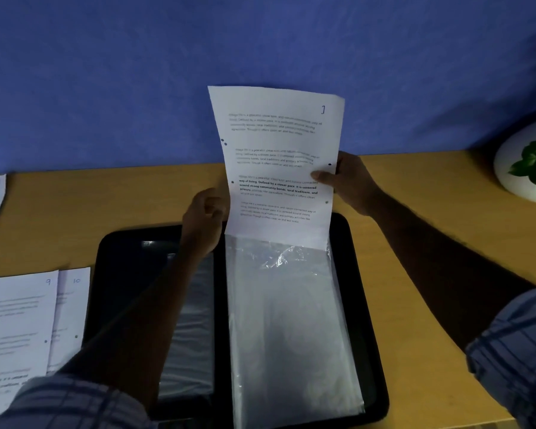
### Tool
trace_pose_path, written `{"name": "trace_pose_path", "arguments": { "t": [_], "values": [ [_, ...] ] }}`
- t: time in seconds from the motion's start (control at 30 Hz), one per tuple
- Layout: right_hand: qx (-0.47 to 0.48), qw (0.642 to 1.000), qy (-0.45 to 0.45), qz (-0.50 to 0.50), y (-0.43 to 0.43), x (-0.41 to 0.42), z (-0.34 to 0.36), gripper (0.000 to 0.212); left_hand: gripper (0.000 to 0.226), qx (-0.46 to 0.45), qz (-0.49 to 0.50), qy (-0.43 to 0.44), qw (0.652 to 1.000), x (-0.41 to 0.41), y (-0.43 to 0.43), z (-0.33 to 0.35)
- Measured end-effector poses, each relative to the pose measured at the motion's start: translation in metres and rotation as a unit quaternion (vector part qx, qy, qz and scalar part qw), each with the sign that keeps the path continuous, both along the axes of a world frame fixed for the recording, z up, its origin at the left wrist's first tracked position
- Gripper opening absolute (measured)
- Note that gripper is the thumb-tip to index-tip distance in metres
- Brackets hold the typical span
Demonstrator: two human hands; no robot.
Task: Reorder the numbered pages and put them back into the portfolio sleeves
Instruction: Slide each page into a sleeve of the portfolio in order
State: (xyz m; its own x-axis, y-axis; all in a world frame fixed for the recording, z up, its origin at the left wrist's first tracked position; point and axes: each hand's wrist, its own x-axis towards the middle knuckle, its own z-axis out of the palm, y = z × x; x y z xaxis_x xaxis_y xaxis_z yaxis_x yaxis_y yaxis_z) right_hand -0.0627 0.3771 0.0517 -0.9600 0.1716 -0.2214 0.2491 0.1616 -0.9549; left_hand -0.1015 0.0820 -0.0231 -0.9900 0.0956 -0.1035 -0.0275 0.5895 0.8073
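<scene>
Nearest me, at the left, lie flat sheets marked 9 (16, 311) and 10 (72, 305). The black, round-cornered portfolio (362, 274) lies open on the tan wooden table (430, 196). On its right half, a glossy, crinkled clear sleeve (291, 320) runs lengthwise from near to far. The printed page (279, 168) stands with its long axis upright, its bottom edge tucked into the sleeve's far mouth. The left hand (203, 218) curls around its left edge; the right hand (347, 181) pinches its right edge. At the far right is a rounded white plant pot (514, 168).
</scene>
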Motion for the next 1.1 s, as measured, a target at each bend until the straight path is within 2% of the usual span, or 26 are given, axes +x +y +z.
{"name": "trace_pose_path", "arguments": {
  "t": [0.1,0.2,0.5,0.67,0.8,0.9,1.1],
  "values": [
    [-0.019,1.0,0.004,-0.011,0.005,0.001,-0.003,0.028,0.028,-0.034,-0.086,-0.043,0.995,-0.013,0.0,-0.004],
    [-0.037,0.999,0.004,-0.013,0.01,0.001,-0.004,0.031,0.033,0.008,-0.088,-0.074,0.993,-0.015,0.003,-0.002],
    [-0.058,0.998,-0.003,-0.011,0.014,0.0,-0.007,0.031,0.025,0.021,-0.07,-0.089,0.993,-0.012,0.006,0.0],
    [-0.047,0.998,-0.01,-0.028,0.016,-0.003,-0.012,0.031,0.024,0.028,-0.099,-0.134,0.986,-0.012,0.004,-0.002],
    [-0.049,0.998,-0.016,-0.031,0.015,-0.006,-0.019,0.034,0.027,-0.017,-0.149,-0.1,0.984,-0.011,0.002,0.002],
    [-0.06,0.998,-0.02,-0.027,0.012,-0.007,-0.024,0.033,0.035,-0.006,-0.166,-0.093,0.982,-0.01,0.001,0.002],
    [-0.074,0.996,-0.034,-0.022,0.008,-0.017,-0.034,0.033,0.057,0.019,-0.046,-0.053,0.997,-0.008,-0.001,0.003]
  ]
}}
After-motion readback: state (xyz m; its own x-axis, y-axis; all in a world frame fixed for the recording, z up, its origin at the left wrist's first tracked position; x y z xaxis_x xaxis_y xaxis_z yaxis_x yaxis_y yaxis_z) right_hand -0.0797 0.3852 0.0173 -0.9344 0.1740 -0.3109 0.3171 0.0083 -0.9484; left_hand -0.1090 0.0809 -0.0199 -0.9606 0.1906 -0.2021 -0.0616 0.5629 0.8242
